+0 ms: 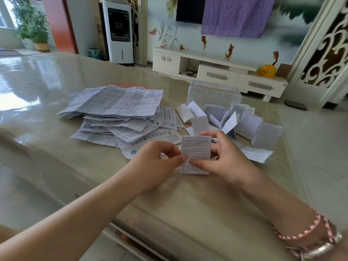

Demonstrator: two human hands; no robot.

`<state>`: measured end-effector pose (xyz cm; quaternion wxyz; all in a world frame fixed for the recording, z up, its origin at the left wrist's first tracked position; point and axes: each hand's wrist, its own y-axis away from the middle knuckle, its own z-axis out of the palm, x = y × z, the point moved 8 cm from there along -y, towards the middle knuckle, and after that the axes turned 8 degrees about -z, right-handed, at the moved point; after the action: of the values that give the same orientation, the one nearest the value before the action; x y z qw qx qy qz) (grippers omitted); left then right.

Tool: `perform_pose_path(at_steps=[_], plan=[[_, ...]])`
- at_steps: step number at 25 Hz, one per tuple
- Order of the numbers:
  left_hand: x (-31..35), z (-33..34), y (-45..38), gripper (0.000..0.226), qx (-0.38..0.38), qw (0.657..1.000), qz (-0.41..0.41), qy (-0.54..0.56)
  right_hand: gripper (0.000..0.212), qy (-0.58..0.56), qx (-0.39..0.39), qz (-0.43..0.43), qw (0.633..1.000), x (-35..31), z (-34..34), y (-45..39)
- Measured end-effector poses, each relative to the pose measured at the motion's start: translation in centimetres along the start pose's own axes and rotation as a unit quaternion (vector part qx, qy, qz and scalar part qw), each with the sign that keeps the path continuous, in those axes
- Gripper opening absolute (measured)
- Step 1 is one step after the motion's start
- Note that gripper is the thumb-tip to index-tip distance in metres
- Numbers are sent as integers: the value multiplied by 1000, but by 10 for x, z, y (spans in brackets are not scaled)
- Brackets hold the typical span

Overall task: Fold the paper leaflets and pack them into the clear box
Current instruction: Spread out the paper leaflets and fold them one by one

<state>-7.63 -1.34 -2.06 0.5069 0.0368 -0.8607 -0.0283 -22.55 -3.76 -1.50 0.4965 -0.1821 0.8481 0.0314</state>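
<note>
Both hands grasp one folded leaflet (195,154) just above the surface (56,166) — the left hand (160,161) pinches its left edge, the right hand (226,159) curls round its right side. Unfolded sheets (116,113) are heaped to the left; folded ones (250,127) lie before the clear box (213,95).

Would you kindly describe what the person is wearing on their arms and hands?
Both forearms are bare, with no sleeves in view. The left hand and its wrist carry nothing. The right hand has no visible rings, but its wrist wears a pink-and-white braided cord bracelet and, lower down, a silvery metal bangle.
</note>
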Motion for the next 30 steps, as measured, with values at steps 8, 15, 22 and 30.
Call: perform_pose_path(at_steps=[8,15,22,30], plan=[[11,-4,17,10,-41,970,-55,234,36,-271,79,-31,959,-16,-9,2],[13,-18,19,17,29,951,-27,308,36,-267,91,-44,958,-21,-7,-2],[19,-19,14,25,-14,986,-4,169,67,-216,67,34,974,-3,-10,-6],[10,-40,-11,24,29,984,-78,156,27,59,-17,-57,996,-31,-21,-3]])
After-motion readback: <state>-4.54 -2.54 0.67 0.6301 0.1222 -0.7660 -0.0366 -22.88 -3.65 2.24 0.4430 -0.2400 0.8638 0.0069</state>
